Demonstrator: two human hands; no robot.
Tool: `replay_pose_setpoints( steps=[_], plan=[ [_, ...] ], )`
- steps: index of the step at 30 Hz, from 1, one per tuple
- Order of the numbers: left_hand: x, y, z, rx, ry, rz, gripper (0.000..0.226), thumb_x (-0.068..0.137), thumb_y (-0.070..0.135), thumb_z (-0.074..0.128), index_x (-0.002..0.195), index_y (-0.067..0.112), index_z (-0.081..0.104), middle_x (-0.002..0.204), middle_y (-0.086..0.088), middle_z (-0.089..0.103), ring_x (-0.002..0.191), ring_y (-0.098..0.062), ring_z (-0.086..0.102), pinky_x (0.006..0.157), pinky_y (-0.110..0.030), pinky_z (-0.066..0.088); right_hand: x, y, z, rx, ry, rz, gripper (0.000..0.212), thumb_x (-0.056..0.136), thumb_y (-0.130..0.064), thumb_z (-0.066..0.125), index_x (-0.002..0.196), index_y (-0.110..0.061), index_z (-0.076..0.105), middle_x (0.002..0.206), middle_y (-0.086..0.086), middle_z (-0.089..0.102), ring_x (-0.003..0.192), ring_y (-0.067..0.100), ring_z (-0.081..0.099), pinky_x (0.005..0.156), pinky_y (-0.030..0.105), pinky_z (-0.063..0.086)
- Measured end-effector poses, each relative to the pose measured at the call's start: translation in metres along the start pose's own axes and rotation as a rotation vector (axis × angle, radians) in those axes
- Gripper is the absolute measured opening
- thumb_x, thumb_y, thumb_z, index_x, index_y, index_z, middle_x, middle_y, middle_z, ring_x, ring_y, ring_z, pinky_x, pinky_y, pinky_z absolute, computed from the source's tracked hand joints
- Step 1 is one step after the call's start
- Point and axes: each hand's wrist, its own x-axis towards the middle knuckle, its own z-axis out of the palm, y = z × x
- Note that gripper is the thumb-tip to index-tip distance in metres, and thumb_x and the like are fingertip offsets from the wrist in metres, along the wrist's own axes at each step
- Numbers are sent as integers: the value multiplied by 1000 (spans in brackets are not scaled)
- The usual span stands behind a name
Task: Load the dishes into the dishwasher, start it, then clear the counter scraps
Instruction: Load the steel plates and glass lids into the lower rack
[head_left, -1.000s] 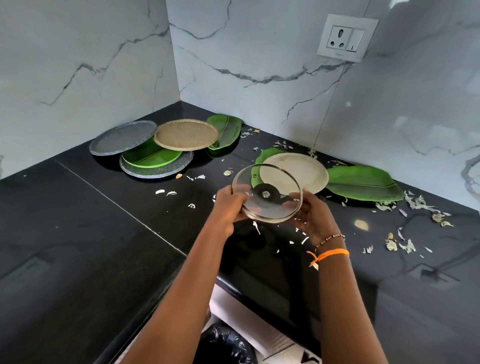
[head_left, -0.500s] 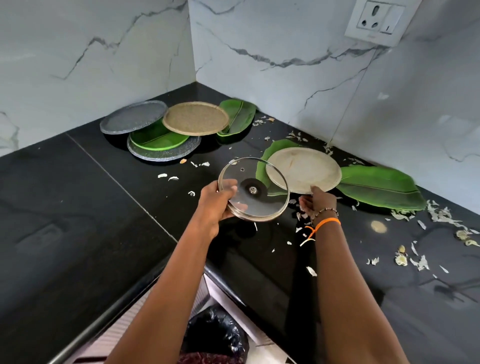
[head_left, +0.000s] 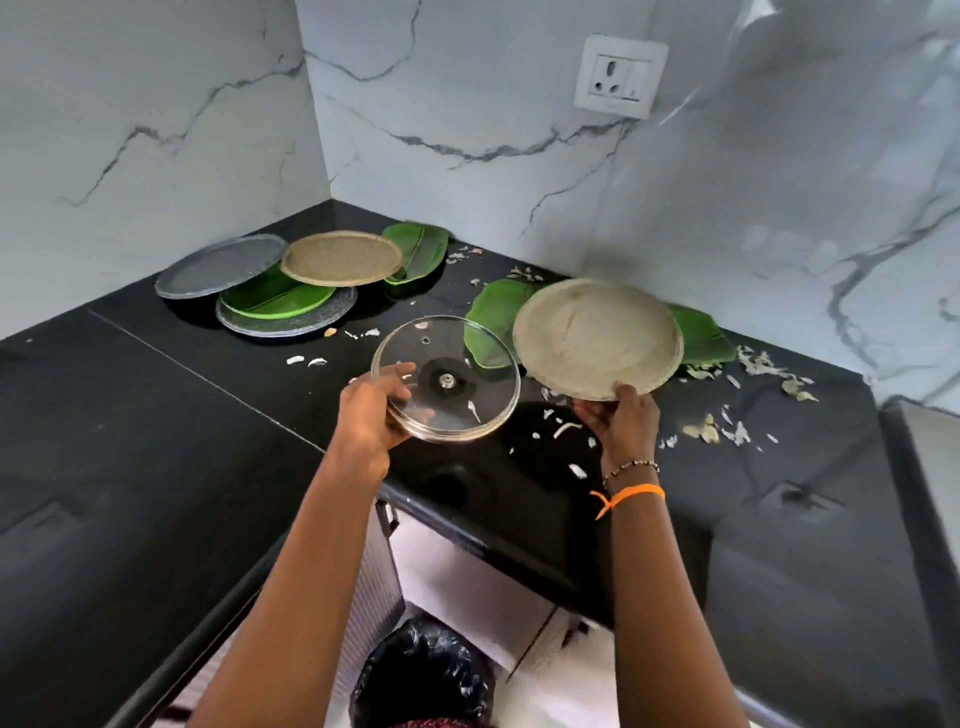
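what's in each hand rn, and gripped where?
Left hand holds the glass lid by its near-left rim, fingers showing through the glass. Right hand grips the beige round plate at its near edge, tilted up off the counter.

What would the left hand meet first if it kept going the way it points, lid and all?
Probably the green leaf plate just beyond the glass lid that the left hand holds; the lid's far rim already overlaps it in view, though depth is unclear.

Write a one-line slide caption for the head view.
Left hand holds glass lid; right hand lifts beige plate over scrap-strewn counter.
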Motion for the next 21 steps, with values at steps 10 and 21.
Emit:
replay_pose_setpoints(
  steps=[10,21],
  plan=[
    [-107,-51,-67,219,-195,-66,15,78,13,53,80,11,68,87,-10,64,65,-22,55,52,-23,43,-190,17,-99,18,177,-143,18,95,-11,41,110,-8,51,84,8,61,56,14,67,52,25,55],
    [-228,-147,-79,575,-498,-187,6,77,5,57,75,7,62,53,-3,57,42,-12,56,39,-17,44,-399,8,-261,-141,416,-38,12,93,-6,47,95,-3,58,75,13,64,52,19,67,49,25,55]
  ],
)
